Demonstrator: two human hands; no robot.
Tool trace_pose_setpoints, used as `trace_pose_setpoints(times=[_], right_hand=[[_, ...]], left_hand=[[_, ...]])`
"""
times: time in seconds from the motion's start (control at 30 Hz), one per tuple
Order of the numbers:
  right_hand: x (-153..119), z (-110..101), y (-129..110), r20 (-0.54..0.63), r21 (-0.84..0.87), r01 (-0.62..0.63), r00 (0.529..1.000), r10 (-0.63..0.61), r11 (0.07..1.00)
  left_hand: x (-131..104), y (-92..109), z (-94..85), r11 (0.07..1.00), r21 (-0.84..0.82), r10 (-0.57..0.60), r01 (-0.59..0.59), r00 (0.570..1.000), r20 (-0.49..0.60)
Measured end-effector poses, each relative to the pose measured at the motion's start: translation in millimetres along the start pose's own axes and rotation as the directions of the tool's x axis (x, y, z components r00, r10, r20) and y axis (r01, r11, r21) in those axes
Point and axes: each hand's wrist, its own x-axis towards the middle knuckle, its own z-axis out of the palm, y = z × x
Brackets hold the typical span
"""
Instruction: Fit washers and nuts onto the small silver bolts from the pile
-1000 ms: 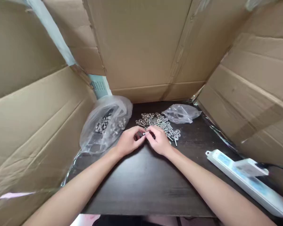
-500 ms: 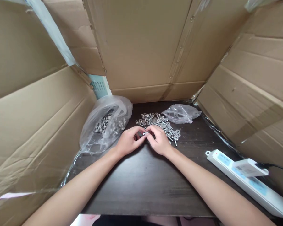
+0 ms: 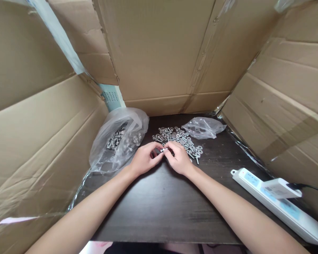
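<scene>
My left hand (image 3: 147, 157) and my right hand (image 3: 178, 157) meet at the middle of the dark table (image 3: 159, 208). Between their fingertips is a small silver bolt (image 3: 163, 150), pinched from both sides; small parts on it are too tiny to tell. Just behind my right hand lies a loose pile of bolts, nuts and washers (image 3: 187, 141). To the left of my left hand, an open clear plastic bag (image 3: 102, 150) holds more metal hardware (image 3: 118, 139).
A second, crumpled plastic bag (image 3: 204, 127) lies behind the pile to the right. On the right side is a white power strip (image 3: 270, 203) with a plugged-in adapter (image 3: 281, 188) and black cable. Cardboard walls (image 3: 164, 53) enclose the table at the back and sides.
The fingers of my right hand have shifted slightly over the bolt, and less of its shank shows. Both hands stay in the same place.
</scene>
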Motion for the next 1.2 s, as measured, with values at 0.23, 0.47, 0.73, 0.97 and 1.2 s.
trace_pose_setpoints(times=[0.23,0.47,0.73,0.97,1.2], right_hand=[[-0.6,0.1,-0.3,-0.004,0.005,-0.01,1.0,0.01,1.0],[-0.6,0.2,-0.6,-0.002,0.019,-0.014,1.0,0.014,1.0],[0.5,-0.2,-1.4,0.006,0.006,-0.011,1.0,0.011,1.0],[-0.3,-0.2,-1.1,0.012,-0.005,-0.011,1.0,0.011,1.0],[-0.3,1.2,-1.2,0.025,-0.017,-0.014,1.0,0.014,1.0]], left_hand=[[0.2,-0.1,-0.4,1.0,-0.007,-0.008,0.008,1.0,0.001],[-0.3,0.1,-0.4,1.0,0.006,-0.002,0.002,1.0,0.009],[-0.2,0.0,-0.6,1.0,0.003,-0.005,0.005,1.0,0.012],[-0.2,0.3,-0.7,1.0,0.002,-0.006,0.006,1.0,0.006],[-0.6,-1.3,-0.9,1.0,0.002,0.0,0.0,1.0,0.007]])
